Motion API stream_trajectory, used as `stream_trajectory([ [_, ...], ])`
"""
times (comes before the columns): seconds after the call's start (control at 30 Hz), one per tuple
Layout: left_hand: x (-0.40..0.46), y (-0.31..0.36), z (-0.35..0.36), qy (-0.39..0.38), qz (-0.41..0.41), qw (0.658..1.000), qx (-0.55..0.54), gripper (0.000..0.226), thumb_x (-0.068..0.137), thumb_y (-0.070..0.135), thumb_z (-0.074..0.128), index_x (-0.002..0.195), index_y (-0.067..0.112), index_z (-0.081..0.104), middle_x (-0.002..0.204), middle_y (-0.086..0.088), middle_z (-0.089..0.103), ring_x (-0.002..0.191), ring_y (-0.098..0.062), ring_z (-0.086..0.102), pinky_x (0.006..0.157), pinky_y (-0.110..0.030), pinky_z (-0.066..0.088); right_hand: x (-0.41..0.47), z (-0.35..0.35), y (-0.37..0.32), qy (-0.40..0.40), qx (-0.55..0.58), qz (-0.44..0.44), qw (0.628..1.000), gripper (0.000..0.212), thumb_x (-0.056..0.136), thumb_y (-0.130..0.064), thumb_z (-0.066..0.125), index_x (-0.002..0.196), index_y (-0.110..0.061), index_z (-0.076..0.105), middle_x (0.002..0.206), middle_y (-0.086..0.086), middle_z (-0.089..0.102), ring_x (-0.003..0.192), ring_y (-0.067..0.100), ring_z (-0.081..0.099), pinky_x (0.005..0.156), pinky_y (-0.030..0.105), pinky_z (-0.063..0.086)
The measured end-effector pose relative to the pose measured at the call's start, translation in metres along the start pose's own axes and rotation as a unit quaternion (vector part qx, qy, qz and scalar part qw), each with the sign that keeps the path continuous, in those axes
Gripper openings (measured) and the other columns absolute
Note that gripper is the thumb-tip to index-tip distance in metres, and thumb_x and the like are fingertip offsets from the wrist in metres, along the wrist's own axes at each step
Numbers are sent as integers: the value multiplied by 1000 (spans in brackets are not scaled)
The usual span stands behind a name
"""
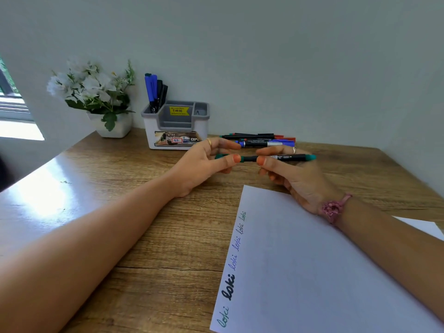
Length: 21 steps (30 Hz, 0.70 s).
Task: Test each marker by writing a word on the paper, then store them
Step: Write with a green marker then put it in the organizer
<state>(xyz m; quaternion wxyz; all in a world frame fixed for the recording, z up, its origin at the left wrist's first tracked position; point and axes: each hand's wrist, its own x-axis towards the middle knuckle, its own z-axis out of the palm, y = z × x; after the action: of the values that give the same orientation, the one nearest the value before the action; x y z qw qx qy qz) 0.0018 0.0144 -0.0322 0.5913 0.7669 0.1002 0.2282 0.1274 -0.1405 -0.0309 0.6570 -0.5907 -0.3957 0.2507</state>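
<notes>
A black marker with green ends is held level above the desk, just beyond the paper. My right hand grips its barrel between thumb and fingers. My left hand pinches the green cap at the marker's left end. The white paper lies at the front right, with "loki" written several times along its left edge in green, black and blue. Several loose markers lie in a pile behind my hands. The white and grey organizer at the back holds several markers upright in its left compartment.
A white pot of white flowers stands at the back left by the wall. The wooden desk meets the wall behind the organizer. Glare brightens the desk's left side. A second sheet's corner shows at the right.
</notes>
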Motion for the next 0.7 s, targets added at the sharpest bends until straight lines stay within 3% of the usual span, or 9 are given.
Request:
stream_trajectory([
  [0.13,0,3,-4,26,-51,988,-146,32,64,8,72,94,10,61,76,-1,72,67,-11,69,64,-21,57,0,-1,-1,-64,15,35,997,28,85,-23,48,101,-16,70,89,11,73,69,15,58,66,27,42],
  [0.23,3,2,-9,42,-86,974,-203,32,63,8,71,93,8,62,73,-3,72,65,-11,69,64,-23,59,1,0,-1,-36,30,46,998,4,90,-16,54,89,-15,58,87,11,74,58,14,57,63,29,42],
  [0.47,9,-2,-15,86,-123,945,-289,13,75,10,67,87,9,64,73,-2,72,65,-7,68,63,-19,58,4,3,6,8,-67,30,997,11,79,-13,72,84,-11,61,81,10,75,54,8,60,50,17,48],
  [0.7,9,-2,-10,91,-117,954,-259,13,81,7,65,94,11,66,83,-3,72,71,-7,68,69,-20,58,7,4,11,-36,-125,33,991,6,88,-14,62,82,-11,61,70,5,72,51,7,58,51,16,49],
])
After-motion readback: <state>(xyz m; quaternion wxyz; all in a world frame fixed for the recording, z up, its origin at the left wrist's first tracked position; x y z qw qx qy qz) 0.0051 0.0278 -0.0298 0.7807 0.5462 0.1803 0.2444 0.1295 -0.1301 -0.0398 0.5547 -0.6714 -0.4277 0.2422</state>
